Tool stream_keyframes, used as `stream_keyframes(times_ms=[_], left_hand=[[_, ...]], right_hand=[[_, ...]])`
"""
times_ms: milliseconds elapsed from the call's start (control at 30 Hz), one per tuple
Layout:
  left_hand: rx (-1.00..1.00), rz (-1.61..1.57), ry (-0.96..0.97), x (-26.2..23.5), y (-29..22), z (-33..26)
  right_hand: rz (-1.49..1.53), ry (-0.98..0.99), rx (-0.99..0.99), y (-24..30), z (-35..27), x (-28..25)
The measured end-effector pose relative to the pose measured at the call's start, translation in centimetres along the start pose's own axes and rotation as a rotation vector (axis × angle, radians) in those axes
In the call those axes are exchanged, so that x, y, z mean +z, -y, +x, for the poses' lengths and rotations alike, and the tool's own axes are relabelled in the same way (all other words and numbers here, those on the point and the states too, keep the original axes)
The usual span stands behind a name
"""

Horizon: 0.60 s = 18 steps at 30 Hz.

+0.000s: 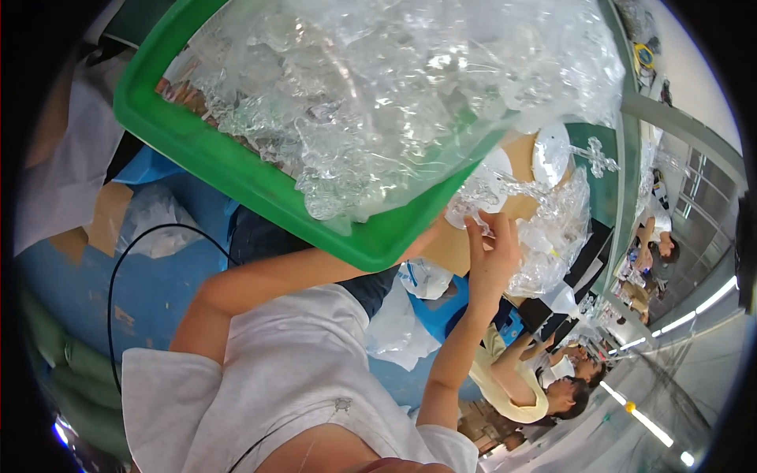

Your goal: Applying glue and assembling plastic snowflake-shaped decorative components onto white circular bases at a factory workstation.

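We stretch both bare arms forward, elbows bent. Our right hand [490, 256] is raised with fingers loosely spread and open. Our left hand [422, 243] is mostly hidden, its grip unclear.

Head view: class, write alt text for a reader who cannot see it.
A person tips up a green plastic tray heaped with crumpled clear plastic pieces, the left hand at its lower rim and the right hand raised beside it. Other people sit at a workbench further back.
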<state>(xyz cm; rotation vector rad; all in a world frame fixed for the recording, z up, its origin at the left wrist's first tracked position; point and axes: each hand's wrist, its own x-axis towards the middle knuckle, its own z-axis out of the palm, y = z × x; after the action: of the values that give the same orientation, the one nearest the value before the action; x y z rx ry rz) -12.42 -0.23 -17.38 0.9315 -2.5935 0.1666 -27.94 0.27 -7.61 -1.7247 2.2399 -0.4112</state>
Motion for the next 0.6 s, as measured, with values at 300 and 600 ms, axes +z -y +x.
stream_keyframes(times_ms=[300, 600], left_hand=[[-0.155, -0.586, -0.056, -0.8, -1.0, 0.2], [-0.135, -0.546, 0.013, -2.2, -3.0, 1.5]], right_hand=[[0.345, -0.391, 0.234, -4.3, -4.3, -1.3], [0.356, -0.434, 0.114, -3.7, -3.5, 0.6]])
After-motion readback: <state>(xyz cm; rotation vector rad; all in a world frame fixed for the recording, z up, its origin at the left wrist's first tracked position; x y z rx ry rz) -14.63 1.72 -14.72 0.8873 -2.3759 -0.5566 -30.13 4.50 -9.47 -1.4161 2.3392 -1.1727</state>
